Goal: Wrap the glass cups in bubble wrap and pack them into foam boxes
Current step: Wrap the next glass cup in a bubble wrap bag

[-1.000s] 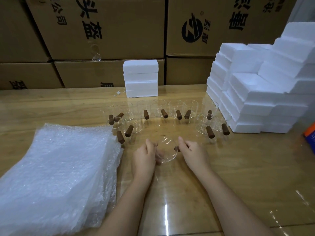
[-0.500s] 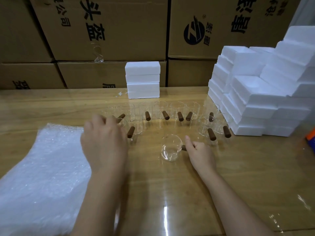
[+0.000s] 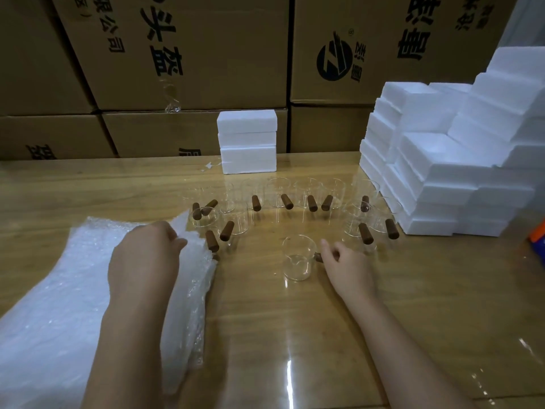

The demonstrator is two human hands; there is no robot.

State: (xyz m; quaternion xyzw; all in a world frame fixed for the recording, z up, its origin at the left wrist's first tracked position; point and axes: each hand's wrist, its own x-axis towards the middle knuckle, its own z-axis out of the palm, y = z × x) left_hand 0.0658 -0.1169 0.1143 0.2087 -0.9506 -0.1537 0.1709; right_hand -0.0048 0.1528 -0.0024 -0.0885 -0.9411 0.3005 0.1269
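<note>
The left hand (image 3: 144, 255) pinches the top sheet's far corner on the bubble wrap (image 3: 59, 305) stack, near left on the desk (image 3: 295, 335). The right hand (image 3: 345, 261) curls round the handle of a glass cup (image 3: 298, 258) standing near centre. Pulling the sheet could sweep the neighbouring cups (image 3: 227, 230) (they stand just beside the stack) and topple them. The cartons (image 3: 206, 69) behind read "头盔", with a round logo further right.

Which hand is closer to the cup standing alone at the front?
Right. The right hand holds the cup by its handle; the left hand is away, pinching bubble wrap.
</note>
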